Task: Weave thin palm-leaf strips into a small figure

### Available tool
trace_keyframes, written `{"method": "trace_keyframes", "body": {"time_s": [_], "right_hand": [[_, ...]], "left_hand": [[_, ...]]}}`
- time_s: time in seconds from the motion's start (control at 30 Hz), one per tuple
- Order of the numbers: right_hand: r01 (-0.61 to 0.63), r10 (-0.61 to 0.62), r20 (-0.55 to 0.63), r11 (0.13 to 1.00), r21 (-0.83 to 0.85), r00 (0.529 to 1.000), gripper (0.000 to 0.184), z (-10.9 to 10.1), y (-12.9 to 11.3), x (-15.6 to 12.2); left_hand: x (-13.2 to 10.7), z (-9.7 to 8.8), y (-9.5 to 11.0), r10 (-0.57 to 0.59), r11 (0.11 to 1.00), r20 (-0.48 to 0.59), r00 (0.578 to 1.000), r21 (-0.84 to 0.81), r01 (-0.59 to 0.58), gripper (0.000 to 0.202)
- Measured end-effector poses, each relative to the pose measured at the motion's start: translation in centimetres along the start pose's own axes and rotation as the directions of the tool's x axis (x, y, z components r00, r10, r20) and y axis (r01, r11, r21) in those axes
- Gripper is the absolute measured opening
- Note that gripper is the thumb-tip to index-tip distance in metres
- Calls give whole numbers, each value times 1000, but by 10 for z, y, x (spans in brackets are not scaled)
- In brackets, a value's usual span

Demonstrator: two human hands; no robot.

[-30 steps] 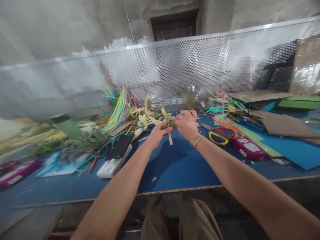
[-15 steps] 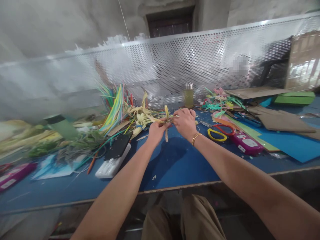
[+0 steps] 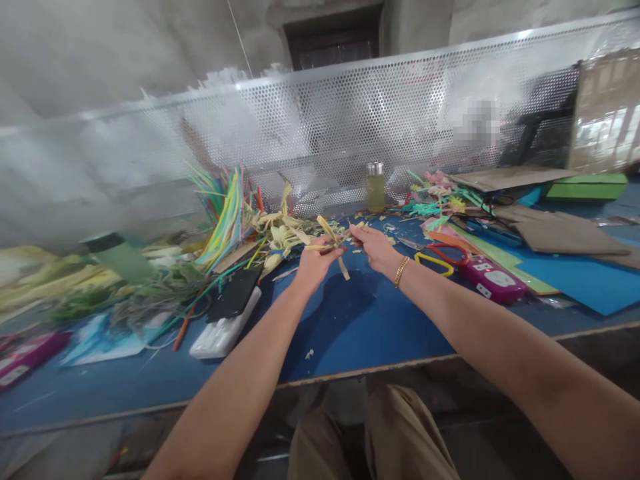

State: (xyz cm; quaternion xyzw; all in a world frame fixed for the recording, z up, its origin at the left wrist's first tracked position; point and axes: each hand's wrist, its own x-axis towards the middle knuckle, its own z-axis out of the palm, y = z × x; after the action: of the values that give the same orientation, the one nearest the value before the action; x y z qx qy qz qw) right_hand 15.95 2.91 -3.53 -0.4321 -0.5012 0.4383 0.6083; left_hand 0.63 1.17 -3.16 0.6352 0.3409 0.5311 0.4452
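Note:
My left hand (image 3: pixel 317 264) is closed on a small bundle of pale yellow dried husk strips (image 3: pixel 343 268), which cross each other and stick out above and below the fingers. My right hand (image 3: pixel 377 248), with a gold bracelet on its wrist, is closed in a pinch at the bundle's right side. What lies between those fingertips is too small to make out fully, but it looks like an end of the strips. Behind my left hand lies a heap of similar husk pieces (image 3: pixel 285 233) on the blue table (image 3: pixel 345 333).
Scissors (image 3: pixel 440 257) with red and yellow handles lie right of my hands, beside a magenta device (image 3: pixel 493 280). A glass bottle (image 3: pixel 375 188) stands behind. Left are a black phone (image 3: pixel 234 293) on a white case (image 3: pixel 220 340) and colourful stems (image 3: pixel 225 220). Cardboard (image 3: pixel 570 230) lies right.
The husk bundle has tilted, its lower tail swinging right and its upper tip left. My right hand has turned, its fingers now pointing left in a pinch.

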Motion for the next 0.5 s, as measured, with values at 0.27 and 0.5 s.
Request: {"method": "trace_keyframes", "body": {"time_s": [0.27, 0.5], "right_hand": [[-37, 37, 9, 997, 70, 999, 38, 2, -3, -3], [0, 1, -132, 1000, 10, 991, 38, 2, 2, 4]], "left_hand": [[-1, 5, -2, -7, 998, -140, 990, 66, 17, 30], [-1, 15, 4, 57, 987, -201, 978, 161, -25, 16]]}}
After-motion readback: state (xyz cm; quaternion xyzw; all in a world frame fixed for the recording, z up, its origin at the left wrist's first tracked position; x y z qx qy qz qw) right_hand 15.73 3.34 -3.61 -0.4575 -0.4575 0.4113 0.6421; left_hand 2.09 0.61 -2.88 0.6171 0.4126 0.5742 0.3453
